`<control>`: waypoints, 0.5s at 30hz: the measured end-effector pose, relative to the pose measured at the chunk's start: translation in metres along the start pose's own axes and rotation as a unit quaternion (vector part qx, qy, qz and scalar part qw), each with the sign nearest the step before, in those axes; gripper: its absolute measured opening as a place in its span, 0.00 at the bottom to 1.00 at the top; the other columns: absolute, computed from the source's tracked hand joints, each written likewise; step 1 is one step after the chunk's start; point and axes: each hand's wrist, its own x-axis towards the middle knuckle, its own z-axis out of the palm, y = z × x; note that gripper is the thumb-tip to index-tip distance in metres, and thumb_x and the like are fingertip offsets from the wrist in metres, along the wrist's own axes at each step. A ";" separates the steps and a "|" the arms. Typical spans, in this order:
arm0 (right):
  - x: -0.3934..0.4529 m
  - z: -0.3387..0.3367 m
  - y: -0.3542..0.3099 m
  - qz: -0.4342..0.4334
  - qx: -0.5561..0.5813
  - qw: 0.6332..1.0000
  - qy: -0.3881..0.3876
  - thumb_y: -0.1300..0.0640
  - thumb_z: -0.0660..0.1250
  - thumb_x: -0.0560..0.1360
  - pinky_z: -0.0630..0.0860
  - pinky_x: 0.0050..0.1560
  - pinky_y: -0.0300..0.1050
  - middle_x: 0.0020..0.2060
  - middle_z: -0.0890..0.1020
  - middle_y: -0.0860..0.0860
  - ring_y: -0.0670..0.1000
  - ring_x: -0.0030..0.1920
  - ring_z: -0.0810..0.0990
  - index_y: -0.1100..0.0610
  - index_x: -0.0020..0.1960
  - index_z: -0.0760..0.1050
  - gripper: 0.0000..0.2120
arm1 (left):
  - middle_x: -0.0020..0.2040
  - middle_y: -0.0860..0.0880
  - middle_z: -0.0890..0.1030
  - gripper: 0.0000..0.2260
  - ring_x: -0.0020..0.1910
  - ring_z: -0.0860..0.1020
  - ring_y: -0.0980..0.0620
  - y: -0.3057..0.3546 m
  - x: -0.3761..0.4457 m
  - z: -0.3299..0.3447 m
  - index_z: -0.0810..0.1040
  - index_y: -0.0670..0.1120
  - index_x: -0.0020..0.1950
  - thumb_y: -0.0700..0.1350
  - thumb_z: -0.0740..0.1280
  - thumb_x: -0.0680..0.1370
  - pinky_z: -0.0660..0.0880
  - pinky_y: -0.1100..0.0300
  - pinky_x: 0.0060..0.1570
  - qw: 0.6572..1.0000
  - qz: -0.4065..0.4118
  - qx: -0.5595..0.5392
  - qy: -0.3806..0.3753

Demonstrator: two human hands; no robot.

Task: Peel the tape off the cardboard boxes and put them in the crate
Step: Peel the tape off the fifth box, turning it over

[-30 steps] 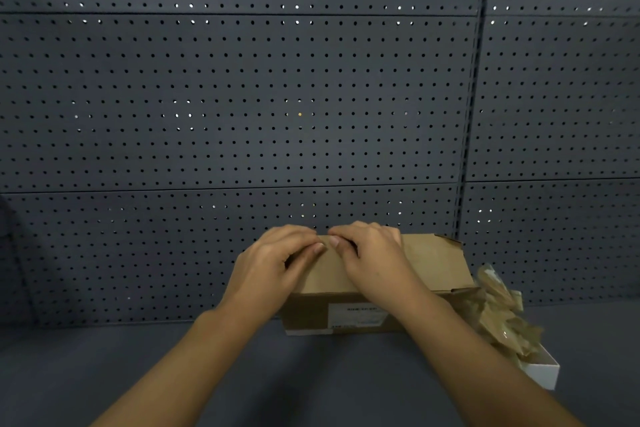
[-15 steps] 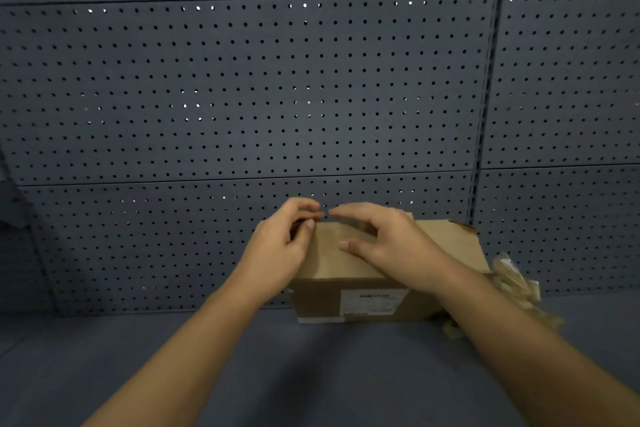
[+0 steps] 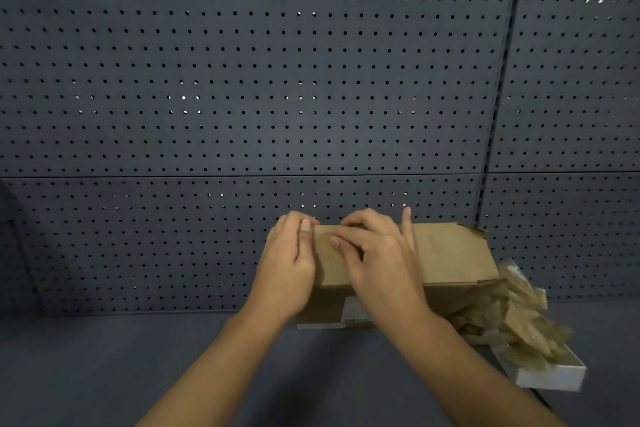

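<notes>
Both hands are on the cardboard box (image 3: 446, 253) at about 5 o'clock. Left hand (image 3: 289, 270) cups its left end, thumb flat along the top edge. Right hand (image 3: 377, 260) rests on the lid, fingers loosely bent, fingertips at the far edge; can't tell if it's pinching tape. Crumpled tape (image 3: 516, 326) is heaped in a white tray (image 3: 550, 376) just beside the box at 4 o'clock, with grey pegboard (image 3: 242, 80) behind.

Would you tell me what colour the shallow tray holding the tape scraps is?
White tray, best seen in the head view.
</notes>
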 end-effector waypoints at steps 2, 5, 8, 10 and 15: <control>-0.004 0.003 -0.001 -0.001 -0.007 1.000 0.014 0.56 0.74 0.77 0.51 0.80 0.69 0.48 0.80 0.44 0.48 0.49 0.79 0.51 0.48 0.86 0.02 | 0.51 0.57 0.77 0.12 0.55 0.74 0.57 -0.001 0.000 0.001 0.75 0.50 0.53 0.50 0.53 0.88 0.68 0.61 0.51 1.000 0.001 0.002 0.004; -0.003 0.007 -0.002 0.006 -0.006 1.000 0.027 0.57 0.75 0.77 0.52 0.79 0.70 0.47 0.80 0.45 0.49 0.51 0.79 0.52 0.46 0.85 0.01 | 0.51 0.56 0.77 0.13 0.54 0.74 0.56 0.000 0.001 0.001 0.75 0.49 0.53 0.51 0.53 0.87 0.68 0.59 0.51 1.000 0.004 0.006 0.007; -0.001 0.010 -0.005 0.027 -0.007 0.999 0.035 0.58 0.76 0.75 0.54 0.78 0.71 0.47 0.80 0.46 0.51 0.57 0.79 0.52 0.45 0.86 0.01 | 0.51 0.56 0.76 0.14 0.54 0.74 0.55 0.002 0.001 0.001 0.74 0.49 0.53 0.52 0.52 0.86 0.69 0.58 0.52 1.000 0.004 0.010 0.000; -0.005 0.012 -0.006 0.030 -0.012 0.999 0.035 0.58 0.76 0.76 0.55 0.78 0.71 0.49 0.80 0.46 0.52 0.61 0.78 0.52 0.46 0.86 0.02 | 0.50 0.56 0.76 0.13 0.54 0.73 0.56 0.001 0.001 0.001 0.74 0.50 0.52 0.52 0.52 0.86 0.68 0.60 0.51 1.000 0.003 0.011 0.002; -0.007 0.012 -0.009 0.024 -0.024 0.998 0.046 0.60 0.76 0.75 0.57 0.77 0.72 0.49 0.80 0.46 0.53 0.60 0.80 0.52 0.46 0.86 0.03 | 0.50 0.57 0.76 0.14 0.54 0.73 0.57 0.002 0.001 0.002 0.74 0.51 0.52 0.54 0.51 0.85 0.67 0.66 0.49 1.000 -0.004 0.009 0.000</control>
